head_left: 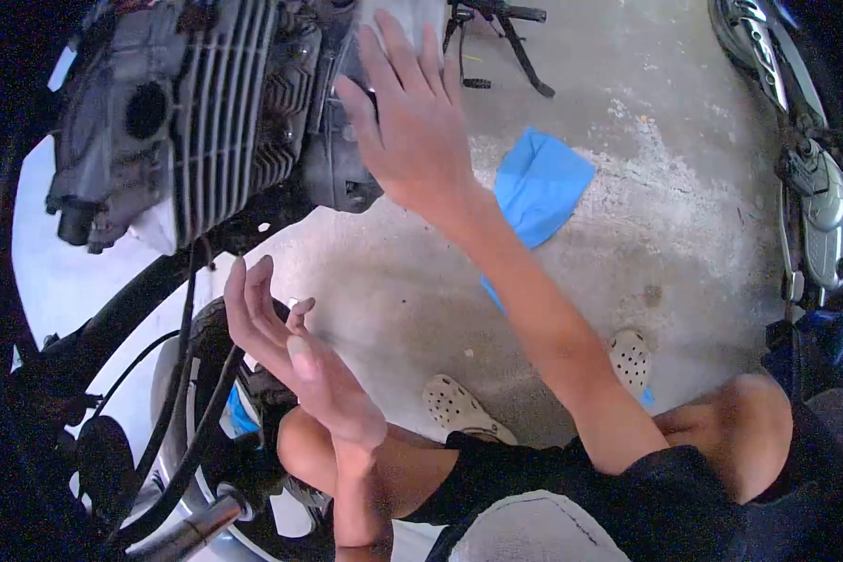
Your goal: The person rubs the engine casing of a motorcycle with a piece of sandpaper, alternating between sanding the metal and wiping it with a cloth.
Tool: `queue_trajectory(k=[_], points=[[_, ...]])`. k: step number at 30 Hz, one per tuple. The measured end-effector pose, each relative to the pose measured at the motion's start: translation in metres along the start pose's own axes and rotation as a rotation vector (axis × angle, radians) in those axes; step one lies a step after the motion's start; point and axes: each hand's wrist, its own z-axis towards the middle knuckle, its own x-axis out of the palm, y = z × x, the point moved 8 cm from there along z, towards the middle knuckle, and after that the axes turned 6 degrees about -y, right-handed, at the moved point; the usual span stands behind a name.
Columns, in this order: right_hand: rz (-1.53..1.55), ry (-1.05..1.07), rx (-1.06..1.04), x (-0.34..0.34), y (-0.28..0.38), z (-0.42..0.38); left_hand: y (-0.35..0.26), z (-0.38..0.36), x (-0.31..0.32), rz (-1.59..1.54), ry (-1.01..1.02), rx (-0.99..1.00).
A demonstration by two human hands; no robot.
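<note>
My right hand (412,131) reaches up with its fingers spread, palm down, over the right side of a finned engine (225,112). Its fingertips lie over a pale, smooth part (421,23) at the top of the view; whether they touch it I cannot tell. Lower left, my left hand (295,351) is raised below the engine, its fingers loosely bent and apart, with nothing visible in it. Black cables (185,365) run down to the left of that hand.
A blue cloth (541,183) lies on the concrete floor (628,234). Beige clogs (464,409) are near my knees. A wheel (173,393) stands at the lower left, black metal parts (510,42) at the top, and another motorcycle's silver parts (829,225) along the right edge.
</note>
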Motion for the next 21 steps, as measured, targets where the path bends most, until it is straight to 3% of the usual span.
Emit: queue_trajectory(k=[2, 4, 5, 7, 8, 10, 11, 13, 14, 16, 21], points=[[0.028, -0.007, 0.020, -0.005, 0.003, -0.027, 0.003, 0.004, -0.005, 0.021, -0.060, -0.027], [0.158, -0.083, 0.247, -0.008, -0.017, -0.058, 0.006, 0.005, -0.008, 0.006, -0.055, -0.048], [0.156, -0.090, 0.248, -0.005, -0.023, -0.067, 0.007, 0.003, -0.008, -0.031, -0.050, -0.059], [0.575, -0.125, 0.672, 0.003, -0.052, -0.090, 0.009, 0.001, -0.009, -0.053, -0.040, -0.072], [0.575, -0.125, 0.688, 0.001, -0.056, -0.097, 0.007, 0.000, -0.009, -0.031, -0.046, -0.038], [0.593, -0.173, 1.019, -0.014, -0.072, -0.109, 0.003, -0.001, -0.010, -0.004, -0.035, -0.010], [0.592, -0.175, 1.015, -0.024, -0.073, -0.103, 0.006, 0.000, -0.008, 0.033, -0.033, -0.047], [0.980, -0.416, 1.315, -0.036, -0.084, -0.116, 0.011, 0.001, -0.009, 0.073, -0.039, -0.135], [0.977, -0.416, 1.307, -0.043, -0.089, -0.116, 0.010, 0.001, -0.009, 0.065, -0.040, -0.135], [1.457, -0.395, 1.231, -0.038, -0.083, -0.108, 0.013, 0.000, -0.010, 0.067, -0.006, -0.183], [1.618, -0.151, 1.309, -0.042, -0.061, -0.102, 0.008, -0.007, 0.005, 0.072, 0.219, -0.218]])
